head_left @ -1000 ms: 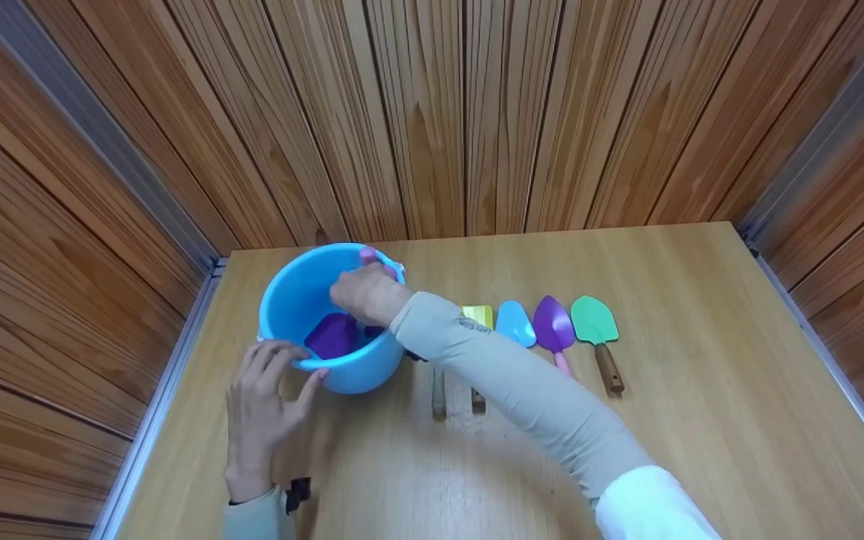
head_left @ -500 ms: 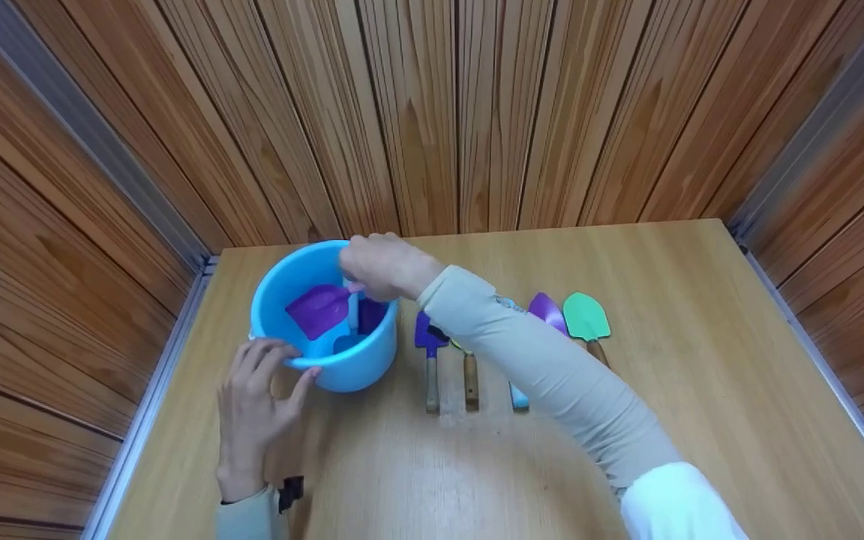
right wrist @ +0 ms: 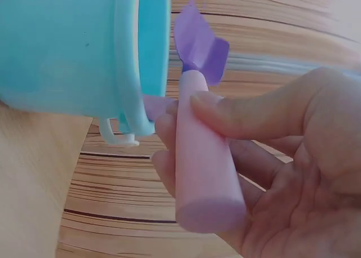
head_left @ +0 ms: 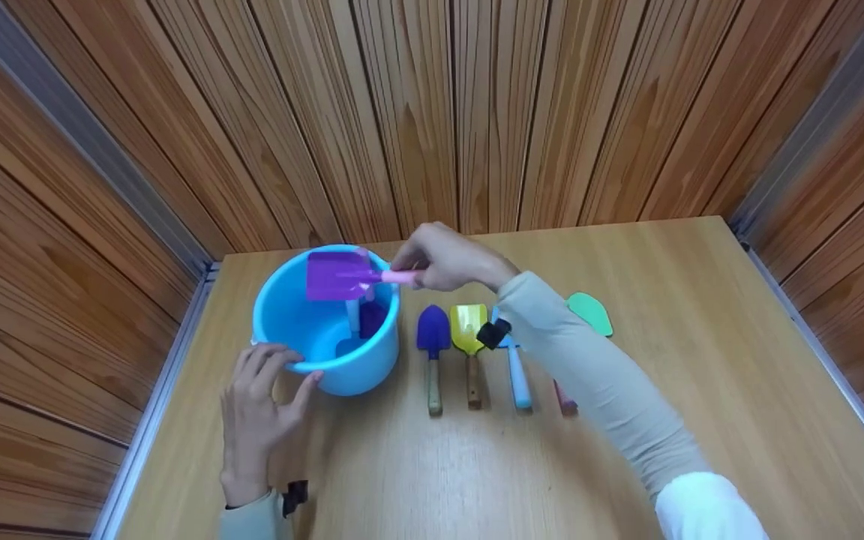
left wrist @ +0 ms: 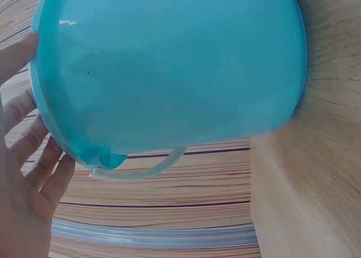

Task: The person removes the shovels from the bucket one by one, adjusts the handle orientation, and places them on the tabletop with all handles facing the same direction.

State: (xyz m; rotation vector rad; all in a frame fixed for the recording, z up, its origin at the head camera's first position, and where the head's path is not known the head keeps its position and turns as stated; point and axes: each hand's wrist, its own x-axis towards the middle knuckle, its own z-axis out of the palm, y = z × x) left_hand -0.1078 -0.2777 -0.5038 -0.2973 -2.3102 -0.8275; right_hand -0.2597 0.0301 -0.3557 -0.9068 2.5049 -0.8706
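Purple shovel (head_left: 336, 276) above bucket rim (head_left: 349, 363), wide tabletop (head_left: 709, 352) right of green trowel (head_left: 591, 314)

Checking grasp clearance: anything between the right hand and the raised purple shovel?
Nothing visible: the right hand holds the purple shovel directly by its pink handle. The blue bucket is alongside, not between.

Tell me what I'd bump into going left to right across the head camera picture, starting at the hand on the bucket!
Left hand, blue bucket, dark blue trowel, yellow shovel, light blue trowel, pink handle, green blade.
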